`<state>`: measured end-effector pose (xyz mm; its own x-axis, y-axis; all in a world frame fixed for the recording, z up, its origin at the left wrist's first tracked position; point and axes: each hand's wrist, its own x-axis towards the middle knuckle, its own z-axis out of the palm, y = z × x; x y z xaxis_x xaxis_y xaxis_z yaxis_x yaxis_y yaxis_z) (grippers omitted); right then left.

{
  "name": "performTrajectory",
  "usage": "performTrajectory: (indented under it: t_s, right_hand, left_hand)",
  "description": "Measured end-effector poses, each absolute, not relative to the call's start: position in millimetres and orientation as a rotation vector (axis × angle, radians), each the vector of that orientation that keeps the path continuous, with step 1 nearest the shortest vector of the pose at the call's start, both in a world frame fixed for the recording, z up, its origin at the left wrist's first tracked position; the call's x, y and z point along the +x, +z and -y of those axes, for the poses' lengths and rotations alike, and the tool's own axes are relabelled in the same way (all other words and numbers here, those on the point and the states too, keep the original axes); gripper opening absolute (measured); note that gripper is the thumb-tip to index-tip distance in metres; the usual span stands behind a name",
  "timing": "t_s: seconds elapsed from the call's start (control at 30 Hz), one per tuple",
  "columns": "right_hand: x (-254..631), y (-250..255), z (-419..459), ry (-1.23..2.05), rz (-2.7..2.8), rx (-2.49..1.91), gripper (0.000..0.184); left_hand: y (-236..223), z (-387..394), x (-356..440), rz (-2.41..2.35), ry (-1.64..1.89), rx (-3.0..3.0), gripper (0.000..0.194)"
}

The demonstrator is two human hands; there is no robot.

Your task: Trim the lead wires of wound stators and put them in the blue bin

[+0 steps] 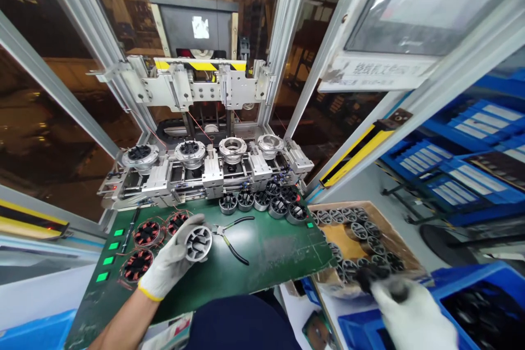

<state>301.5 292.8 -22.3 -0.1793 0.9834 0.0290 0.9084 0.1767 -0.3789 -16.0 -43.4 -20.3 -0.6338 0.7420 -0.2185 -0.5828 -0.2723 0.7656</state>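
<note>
Navy shirt front (240, 325) fills six o'clock, below a green rectangular work mat (270, 254). At four o'clock, a white-gloved right hand (410, 311) reaches over a brown cardboard box (381, 219) of grey slotted metal stator cores (356, 231); blur hides whether it pinches anything. At seven o'clock, a white-gloved left hand (168, 262) curls around one grey metal stator core (198, 243), just beside black-handled pliers (219, 232).
</note>
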Motion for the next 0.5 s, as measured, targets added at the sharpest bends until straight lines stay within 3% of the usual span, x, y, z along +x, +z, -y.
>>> performTrajectory:
  t_s: [0.23, 0.5]
  right_hand:
    - [132.8, 38.8, -160.3, 0.757, 2.220, -0.128, 0.019]
    - [106.0, 46.2, -119.5, 0.689, 2.186, 0.304, 0.030]
  left_hand:
    - [12.4, 33.8, -4.6, -1.465, 2.000, 0.578, 0.102]
    - [22.4, 47.5, 43.8, -1.844, 2.069, 0.495, 0.101]
